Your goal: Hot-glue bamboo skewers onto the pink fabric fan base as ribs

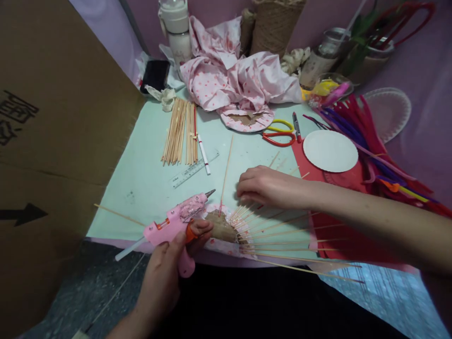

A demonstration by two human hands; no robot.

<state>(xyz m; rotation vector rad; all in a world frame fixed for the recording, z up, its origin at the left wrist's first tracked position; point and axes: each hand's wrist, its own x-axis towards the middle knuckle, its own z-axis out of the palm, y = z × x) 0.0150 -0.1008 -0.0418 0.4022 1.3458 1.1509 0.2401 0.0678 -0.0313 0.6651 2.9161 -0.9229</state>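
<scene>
My left hand (165, 270) is wrapped round the handle of a pink glue gun (178, 220), whose nozzle points up and to the right. Below the nozzle, at the table's front edge, lies a fabric-rimmed disc (222, 228) with a brown centre. Thin wooden sticks (275, 232) fan out from its right side, and a single stick (226, 174) points away from its top. My right hand (259, 187) is over the upper sticks of the fan, its fingers curled and pressed together. What those fingers hold, if anything, is hidden.
Behind are a stick bundle (180, 134), a ruler (194, 172), a white marker (204, 154), scissors (280, 133) and crumpled pink fabric (240, 75). A white plate (331, 150) lies on red sheets at right, near pipe cleaners (374, 127). A cardboard box (60, 141) stands at left.
</scene>
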